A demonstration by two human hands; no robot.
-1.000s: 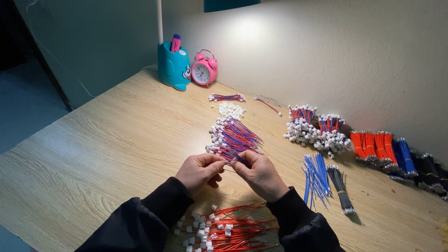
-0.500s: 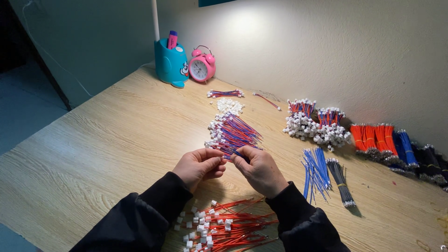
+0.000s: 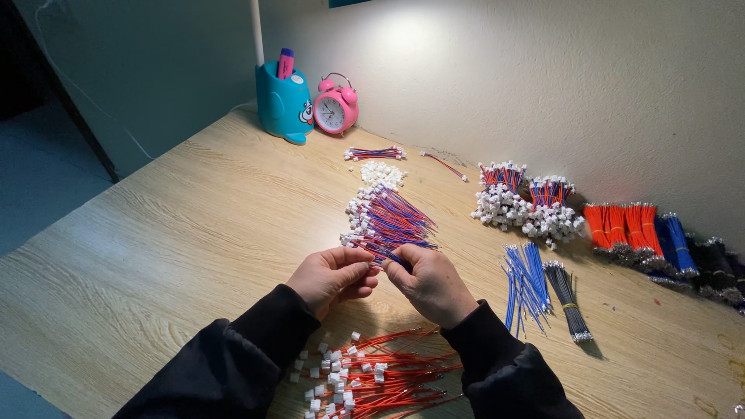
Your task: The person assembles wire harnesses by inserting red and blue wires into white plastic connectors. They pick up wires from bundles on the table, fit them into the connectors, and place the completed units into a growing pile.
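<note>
Left hand and right hand fingertips meet at 12 o'clock of the hands; what they pinch is too small to tell. Both black sleeves cut off by bottom edge. Pile of red wires with white plastic connectors runs off bottom edge at 6 o'clock. Dark wire bundles at 3 o'clock cut by right edge, blurred in shadow. White lamp pole cut off at top.

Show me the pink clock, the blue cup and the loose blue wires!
pink clock [image 3: 332,113]: head view, on its white face.
blue cup [image 3: 282,109]: head view, on its front wall.
loose blue wires [image 3: 525,281]: head view, mid-bundle.
</note>
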